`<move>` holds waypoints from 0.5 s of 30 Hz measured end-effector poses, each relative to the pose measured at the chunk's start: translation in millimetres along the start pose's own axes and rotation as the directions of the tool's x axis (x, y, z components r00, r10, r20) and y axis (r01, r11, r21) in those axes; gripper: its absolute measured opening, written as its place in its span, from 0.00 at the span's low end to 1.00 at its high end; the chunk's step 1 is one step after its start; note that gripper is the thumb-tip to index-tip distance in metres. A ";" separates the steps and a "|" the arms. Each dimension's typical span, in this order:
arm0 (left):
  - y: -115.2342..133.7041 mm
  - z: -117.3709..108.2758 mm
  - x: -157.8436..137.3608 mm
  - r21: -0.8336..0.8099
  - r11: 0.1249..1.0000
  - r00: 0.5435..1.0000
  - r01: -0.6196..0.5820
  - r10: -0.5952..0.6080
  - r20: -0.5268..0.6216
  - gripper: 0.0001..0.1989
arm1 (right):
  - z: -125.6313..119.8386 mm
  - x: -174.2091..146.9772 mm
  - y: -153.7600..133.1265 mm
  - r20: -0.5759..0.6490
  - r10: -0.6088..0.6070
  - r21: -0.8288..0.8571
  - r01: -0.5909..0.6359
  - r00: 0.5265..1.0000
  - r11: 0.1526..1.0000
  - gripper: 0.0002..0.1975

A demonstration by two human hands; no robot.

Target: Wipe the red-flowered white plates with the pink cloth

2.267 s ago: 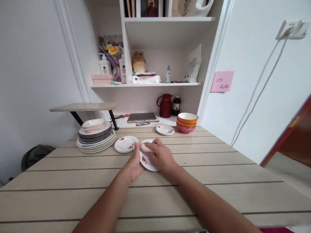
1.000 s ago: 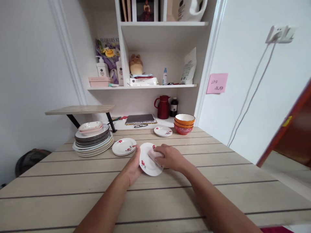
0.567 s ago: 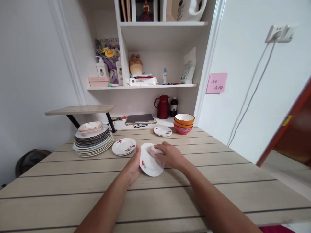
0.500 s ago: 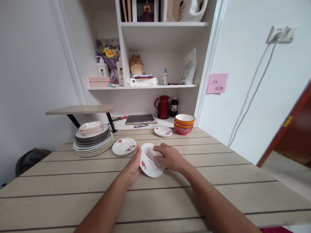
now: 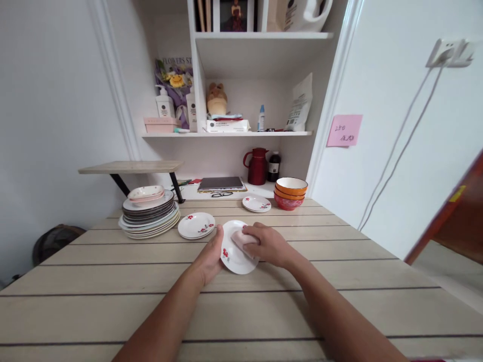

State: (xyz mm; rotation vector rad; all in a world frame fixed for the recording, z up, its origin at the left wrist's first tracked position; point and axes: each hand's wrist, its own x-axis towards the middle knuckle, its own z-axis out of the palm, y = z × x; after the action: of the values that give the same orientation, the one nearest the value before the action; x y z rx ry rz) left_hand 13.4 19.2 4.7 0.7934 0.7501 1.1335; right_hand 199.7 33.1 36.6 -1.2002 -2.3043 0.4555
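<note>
White shelves (image 5: 264, 35) at the back, pale plank table (image 5: 234, 322) in front of you. Looks like the wiping step: you have one plate (image 5: 234, 259) up between your hands, mid-table, face tilted toward you; can't tell if its lower edge touches the wood. Your left hand (image 5: 210, 258) grips the left rim — thumb at the edge, fingers mostly hidden behind. Your right hand (image 5: 269, 245) is partly curled, pinching a bunched pale cloth (image 5: 241, 241), maybe tissue, against the upper right of the face. Next move, as I judge it, calls for a firm left grip and light, even pressure across the lower face, where the cloth isn't. Left pair (image 5: 196, 225) sits just beside your left hand; rear pair (image 5: 256, 203) lies farther back, near the bowls (image 5: 290, 191).
</note>
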 end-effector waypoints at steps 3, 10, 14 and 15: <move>-0.4 -3.1 1.4 -0.059 0.998 0.999 -0.008 0.010 0.033 0.28 | 10.1 -1.5 -14.9 0.067 -0.214 0.062 0.210 0.974 0.976 0.07; 0.3 -9.3 5.3 -0.141 0.990 0.995 -0.014 0.028 0.094 0.29 | 12.2 8.2 2.0 -0.333 0.014 0.085 0.016 0.943 0.996 0.16; 0.7 -9.8 3.6 -0.101 0.995 0.998 -0.011 0.017 0.064 0.32 | 0.3 7.7 11.5 -0.537 0.150 0.177 -0.062 0.830 0.982 0.16; 1.0 -9.4 2.9 -0.094 0.995 0.998 -0.014 0.020 0.063 0.32 | -0.7 7.5 11.3 -0.555 0.161 0.193 -0.062 0.816 0.979 0.15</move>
State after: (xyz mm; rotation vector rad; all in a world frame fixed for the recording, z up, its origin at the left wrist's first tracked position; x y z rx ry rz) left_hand 5.7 23.6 0.3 0.7549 0.6336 1.1449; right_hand 203.9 45.6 33.6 -1.1942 -1.6558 0.2714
